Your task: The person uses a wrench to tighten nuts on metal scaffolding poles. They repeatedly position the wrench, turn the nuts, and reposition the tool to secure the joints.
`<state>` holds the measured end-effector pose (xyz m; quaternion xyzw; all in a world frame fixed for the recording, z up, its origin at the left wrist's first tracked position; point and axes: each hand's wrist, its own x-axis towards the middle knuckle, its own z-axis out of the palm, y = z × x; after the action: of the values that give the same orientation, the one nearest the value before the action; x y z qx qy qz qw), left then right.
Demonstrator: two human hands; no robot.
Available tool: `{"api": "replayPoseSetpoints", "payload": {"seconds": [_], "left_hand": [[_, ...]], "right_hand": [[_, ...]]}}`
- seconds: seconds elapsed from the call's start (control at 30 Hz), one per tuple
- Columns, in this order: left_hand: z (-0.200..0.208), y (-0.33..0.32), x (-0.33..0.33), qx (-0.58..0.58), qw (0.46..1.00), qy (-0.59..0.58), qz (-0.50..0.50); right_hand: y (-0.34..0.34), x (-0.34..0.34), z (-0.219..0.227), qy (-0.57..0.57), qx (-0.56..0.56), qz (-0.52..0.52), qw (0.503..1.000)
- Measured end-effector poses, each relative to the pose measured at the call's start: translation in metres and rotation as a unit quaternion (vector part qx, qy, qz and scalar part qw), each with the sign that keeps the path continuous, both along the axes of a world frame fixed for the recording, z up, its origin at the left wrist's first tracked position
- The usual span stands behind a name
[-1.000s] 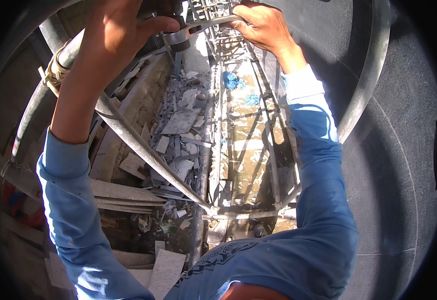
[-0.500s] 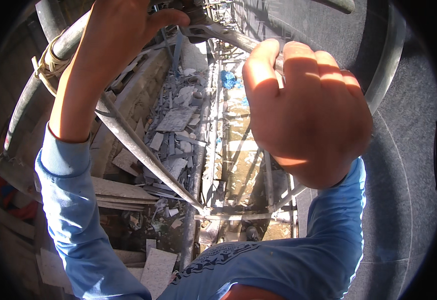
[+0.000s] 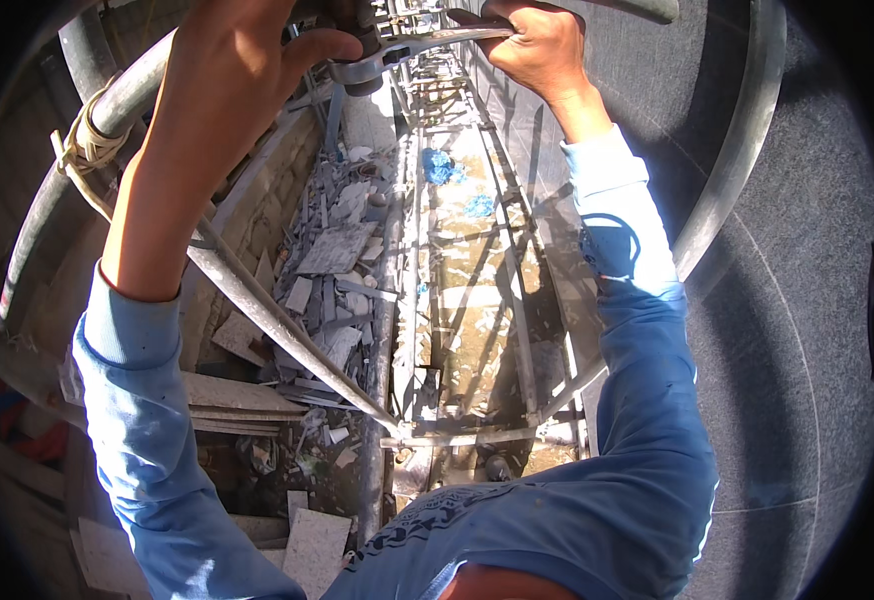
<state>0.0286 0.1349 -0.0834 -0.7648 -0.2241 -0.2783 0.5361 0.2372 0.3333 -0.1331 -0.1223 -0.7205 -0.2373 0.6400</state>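
Note:
My right hand (image 3: 542,45) is closed round the handle of a metal wrench (image 3: 427,43) at the top of the view. The wrench's ringed head sits over a dark metal fitting (image 3: 349,15), partly cut off by the upper edge. My left hand (image 3: 237,45) is raised at the upper left, its thumb stretched out to the fitting beside the wrench head. Its other fingers lie hidden beyond the edge, so what they grip does not show.
Steel scaffold tubes (image 3: 267,315) surround me, one tied with a pale cord (image 3: 92,140). Far below, rubble and broken boards (image 3: 337,250) cover the ground, with blue scraps (image 3: 439,167) nearby. A dark grey panelled wall (image 3: 767,400) rises close on the right.
My right hand has swung up and away with the wrench handle, from close in front to the top of the view. My left hand has stayed nearly in place.

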Motion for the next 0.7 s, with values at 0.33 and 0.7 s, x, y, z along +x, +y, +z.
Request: {"api": "replayPoseSetpoints", "payload": {"seconds": [0.33,0.7], "left_hand": [[-0.034,0.006,0.013,0.117,0.981,-0.146,0.041],[-0.114,0.058,0.023,-0.367,0.696,-0.522,-0.330]], "right_hand": [[0.050,-0.065,0.011,0.012,-0.031,0.012,0.999],[0.032,-0.050,0.018,-0.078,-0.127,-0.036,0.988]]}}
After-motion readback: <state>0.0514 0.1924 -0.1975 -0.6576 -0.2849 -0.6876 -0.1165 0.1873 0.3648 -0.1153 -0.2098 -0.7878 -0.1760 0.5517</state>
